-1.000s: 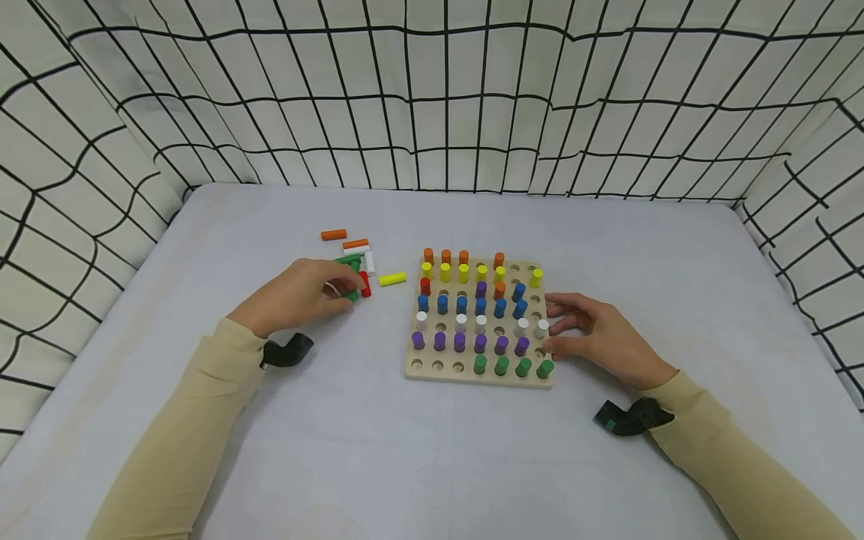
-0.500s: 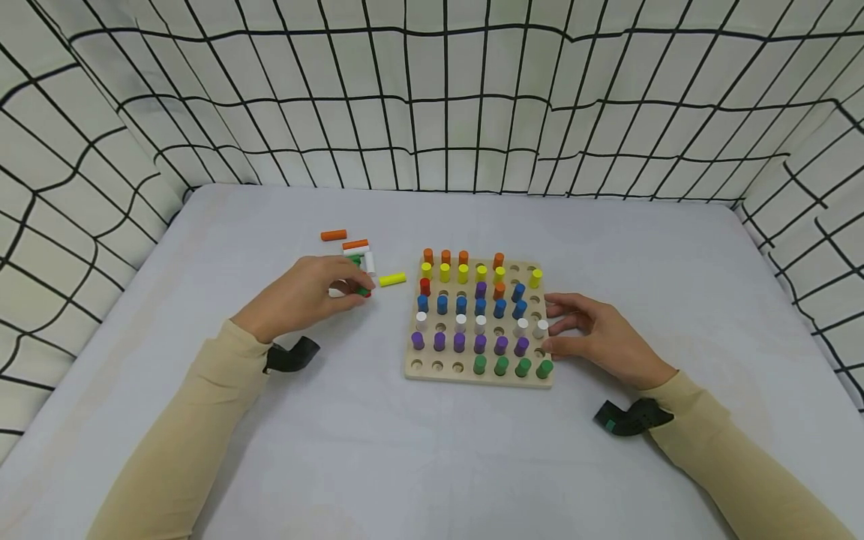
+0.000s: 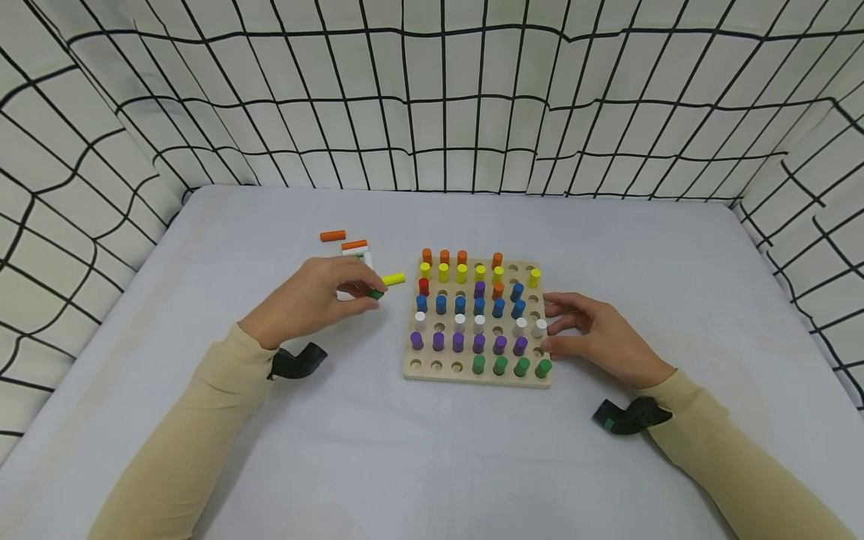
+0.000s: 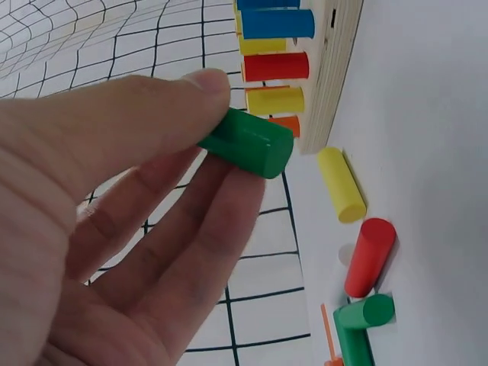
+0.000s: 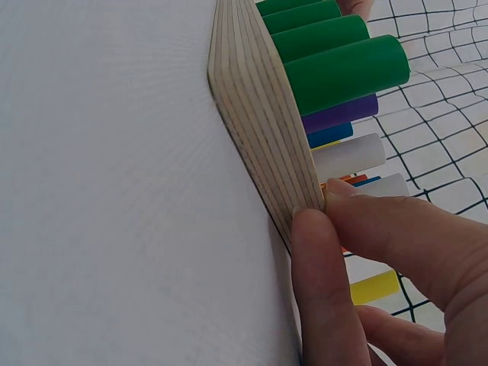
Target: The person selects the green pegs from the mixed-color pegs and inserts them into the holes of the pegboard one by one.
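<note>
My left hand (image 3: 310, 300) pinches a green peg (image 4: 248, 141) between thumb and fingertips, raised over the table left of the wooden pegboard (image 3: 428, 355). At the board's right edge, my right hand (image 3: 597, 337) grips the rim, thumb on the upper face and a finger against the side. Rows of pegs stand in the board: orange, yellow, blue, white, purple and green, with one red peg (image 3: 424, 287). Some holes are bare, including several at the front left. A loose yellow peg (image 3: 394, 279) lies between the left hand and the board.
Past the left hand lie more loose pegs: an orange peg (image 3: 333, 235), a white peg (image 3: 367, 259), a red peg (image 4: 371, 258) and green pegs (image 4: 366, 311). White cloth (image 3: 432, 465) covers the table. A black wire grid (image 3: 445, 97) encloses its back and sides.
My left hand has taken a green peg from the loose pile and moved right with it, towards the board. The right hand stays at the board's edge.
</note>
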Tool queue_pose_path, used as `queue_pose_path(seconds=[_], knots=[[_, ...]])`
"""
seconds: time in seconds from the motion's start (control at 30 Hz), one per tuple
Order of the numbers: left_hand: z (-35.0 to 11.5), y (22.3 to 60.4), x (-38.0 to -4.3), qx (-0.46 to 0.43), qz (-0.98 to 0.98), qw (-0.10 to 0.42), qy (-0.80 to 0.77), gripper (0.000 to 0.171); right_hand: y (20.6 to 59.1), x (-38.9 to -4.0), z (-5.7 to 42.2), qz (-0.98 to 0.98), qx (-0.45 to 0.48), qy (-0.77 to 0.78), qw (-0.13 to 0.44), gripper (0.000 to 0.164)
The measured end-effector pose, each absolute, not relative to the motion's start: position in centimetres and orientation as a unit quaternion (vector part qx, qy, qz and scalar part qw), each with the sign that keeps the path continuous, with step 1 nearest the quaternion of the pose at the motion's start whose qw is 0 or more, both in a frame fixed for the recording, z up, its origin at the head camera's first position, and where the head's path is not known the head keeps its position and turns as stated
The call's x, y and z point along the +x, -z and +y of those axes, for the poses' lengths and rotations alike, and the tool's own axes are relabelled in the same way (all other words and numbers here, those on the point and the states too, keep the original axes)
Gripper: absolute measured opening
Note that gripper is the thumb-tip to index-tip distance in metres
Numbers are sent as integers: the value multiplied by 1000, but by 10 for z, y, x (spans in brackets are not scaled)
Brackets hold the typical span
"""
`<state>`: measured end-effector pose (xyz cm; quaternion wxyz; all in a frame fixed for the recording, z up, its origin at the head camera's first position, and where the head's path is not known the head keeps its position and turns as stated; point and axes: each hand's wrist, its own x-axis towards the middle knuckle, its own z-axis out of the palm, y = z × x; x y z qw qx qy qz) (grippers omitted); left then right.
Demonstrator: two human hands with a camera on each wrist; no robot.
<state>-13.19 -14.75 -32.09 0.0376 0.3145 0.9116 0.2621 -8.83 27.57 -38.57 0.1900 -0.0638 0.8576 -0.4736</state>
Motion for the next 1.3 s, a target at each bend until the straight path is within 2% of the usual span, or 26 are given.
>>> queue_pose_path(seconds=[0.57, 0.87, 1.3], knots=[[-137, 318, -127, 332, 894, 9, -302, 34, 387, -88, 276, 860, -65, 470, 188, 76], [-132, 318, -121, 357, 879, -5, -317, 31, 387, -89, 276, 857, -69, 476, 187, 76], [-117, 319, -113, 372, 857, 30, -356, 28, 386, -89, 276, 854, -70, 480, 188, 75]])
